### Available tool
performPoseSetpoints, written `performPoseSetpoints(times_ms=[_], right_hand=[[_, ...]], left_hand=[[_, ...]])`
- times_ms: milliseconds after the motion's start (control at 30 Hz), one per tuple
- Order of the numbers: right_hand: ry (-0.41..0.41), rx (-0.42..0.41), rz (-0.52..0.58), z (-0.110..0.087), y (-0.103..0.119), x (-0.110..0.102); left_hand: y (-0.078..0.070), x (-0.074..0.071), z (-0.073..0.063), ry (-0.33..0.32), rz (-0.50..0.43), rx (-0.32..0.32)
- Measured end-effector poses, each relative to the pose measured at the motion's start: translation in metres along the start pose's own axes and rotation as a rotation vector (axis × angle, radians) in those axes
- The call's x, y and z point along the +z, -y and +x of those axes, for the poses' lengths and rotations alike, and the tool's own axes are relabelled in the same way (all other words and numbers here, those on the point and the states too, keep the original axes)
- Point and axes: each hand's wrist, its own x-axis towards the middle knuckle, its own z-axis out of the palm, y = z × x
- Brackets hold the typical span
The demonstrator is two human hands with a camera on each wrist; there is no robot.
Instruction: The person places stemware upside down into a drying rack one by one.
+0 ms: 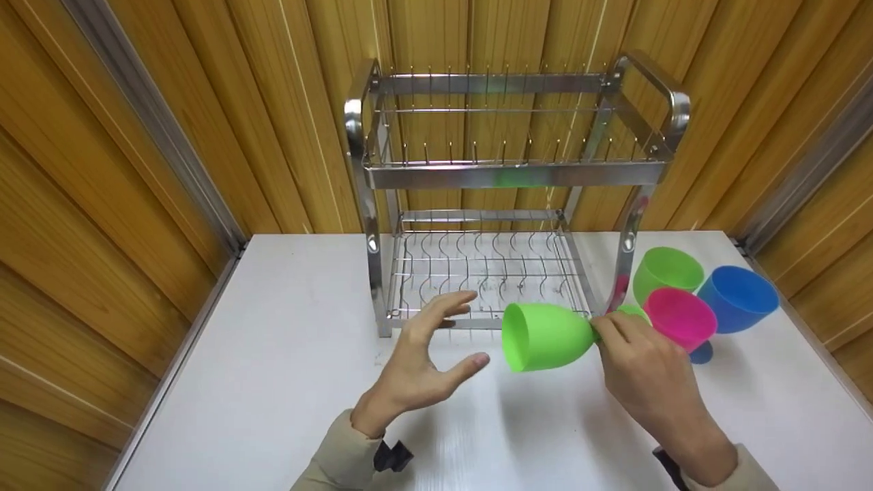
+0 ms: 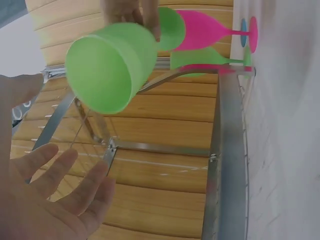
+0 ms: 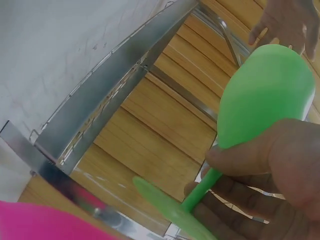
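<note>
My right hand (image 1: 651,378) pinches the stem of a light green plastic goblet (image 1: 549,337), held sideways above the table with its mouth toward the left. In the right wrist view the thumb and fingers (image 3: 240,162) close round the stem, between the cup and the round foot (image 3: 172,207). My left hand (image 1: 423,361) hovers just left of the goblet's rim, fingers spread and thumb apart, holding nothing. The left wrist view shows the goblet's open mouth (image 2: 100,75) facing that palm.
A two-tier metal dish rack (image 1: 515,176) stands at the back of the white table (image 1: 293,341). Right of it stand a green goblet (image 1: 665,273), a pink goblet (image 1: 682,317) and a blue goblet (image 1: 740,300). Wood-look panels (image 1: 327,136) wall the table in.
</note>
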Motion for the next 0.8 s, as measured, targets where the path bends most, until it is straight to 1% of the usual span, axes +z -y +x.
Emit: performPoseSetpoints(times_ms=[100,200,400,500,600,733,800], right_hand=[[-0.031,-0.024,-0.034,0.003,0.006,0.007],[-0.053,-0.037,-0.055,0.004,0.012,0.013],[-0.060,-0.024,-0.067,0.008,0.021,0.021],[-0.059,-0.006,-0.075,0.008,0.026,0.021],[-0.057,0.006,-0.090,0.010,0.032,0.021],[-0.072,0.000,-0.082,0.012,0.039,0.020],[-0.089,-0.007,-0.070,0.014,0.042,0.021]], left_hand=[[0.002,0.012,-0.003,0.045,-0.031,-0.048],[0.003,0.020,-0.005,0.059,-0.060,-0.090],[0.005,0.029,-0.006,0.056,-0.098,-0.107],[0.005,0.030,-0.006,0.049,-0.113,-0.106],[0.007,0.028,-0.005,0.041,-0.121,-0.086],[0.011,0.023,-0.004,0.050,-0.133,-0.057],[0.013,0.020,-0.003,0.059,-0.147,-0.058]])
